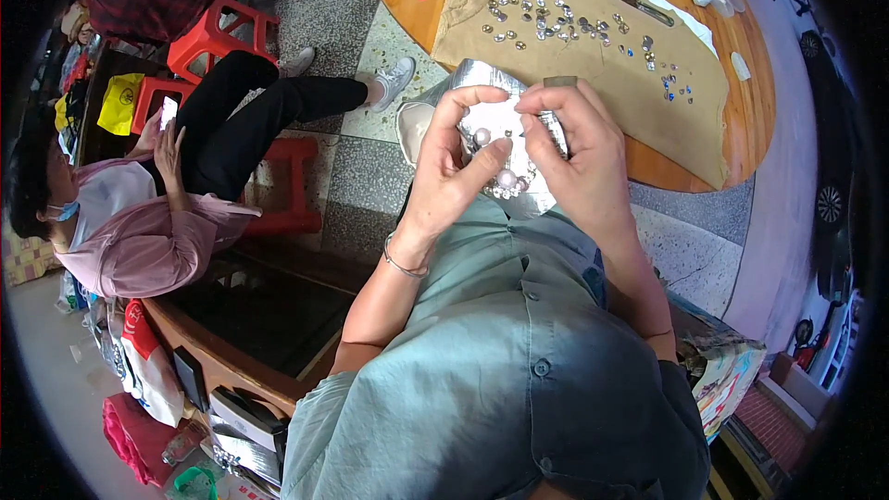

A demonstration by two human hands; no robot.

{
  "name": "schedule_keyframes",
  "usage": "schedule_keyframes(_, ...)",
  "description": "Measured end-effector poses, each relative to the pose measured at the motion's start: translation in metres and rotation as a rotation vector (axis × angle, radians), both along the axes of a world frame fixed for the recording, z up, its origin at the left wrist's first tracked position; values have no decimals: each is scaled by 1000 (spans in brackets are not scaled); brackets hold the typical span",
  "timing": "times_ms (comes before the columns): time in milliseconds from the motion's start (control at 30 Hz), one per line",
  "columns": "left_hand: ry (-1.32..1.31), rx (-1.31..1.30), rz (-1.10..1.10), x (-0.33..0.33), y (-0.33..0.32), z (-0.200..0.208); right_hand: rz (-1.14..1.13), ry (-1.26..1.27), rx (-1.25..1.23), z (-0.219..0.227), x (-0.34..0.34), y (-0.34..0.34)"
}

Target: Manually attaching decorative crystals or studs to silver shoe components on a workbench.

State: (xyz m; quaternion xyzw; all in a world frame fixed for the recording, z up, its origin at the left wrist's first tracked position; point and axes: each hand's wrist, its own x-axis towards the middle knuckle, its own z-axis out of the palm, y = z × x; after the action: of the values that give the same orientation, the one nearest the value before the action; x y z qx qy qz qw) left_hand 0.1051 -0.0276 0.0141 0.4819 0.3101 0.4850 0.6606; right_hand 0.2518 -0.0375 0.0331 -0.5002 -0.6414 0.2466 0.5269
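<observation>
Close to my chest, both hands are at a shiny silver sheet (532,201) with a white patch (500,118) on it. Pale pearl-like beads (507,178) and small clear stones cluster on its lower part. My left hand (460,162) curls round the left side, index finger arched over the top and thumb laid across the piece beside a bead. On the other side, my right hand (583,143) has its thumb and index finger brought together at the sheet's upper right. Whatever lies between those fingertips is too small to make out.
A round wooden table (745,120) stands ahead, bearing a brown cloth piece (574,83) with many loose stones (565,23). Pliers (644,7) lie near its far edge. On the left a seated person (139,222) holds a phone (169,113) near red stools (292,181).
</observation>
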Motion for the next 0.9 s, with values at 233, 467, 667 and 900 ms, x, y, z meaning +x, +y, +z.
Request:
schedule_keyframes(233,181,64,-14,-7,0,-1,-12,-356,51,5,3,-7)
schedule_keyframes(467,236,110,32,-5,2,2,3,-229,48,6,8,-4)
schedule_keyframes(667,451,137,-44,-5,6,15,-101,-481,27,0,12,-1)
schedule_keyframes(900,724,80,-67,6,31,28,144,638,-515,-26,41,50)
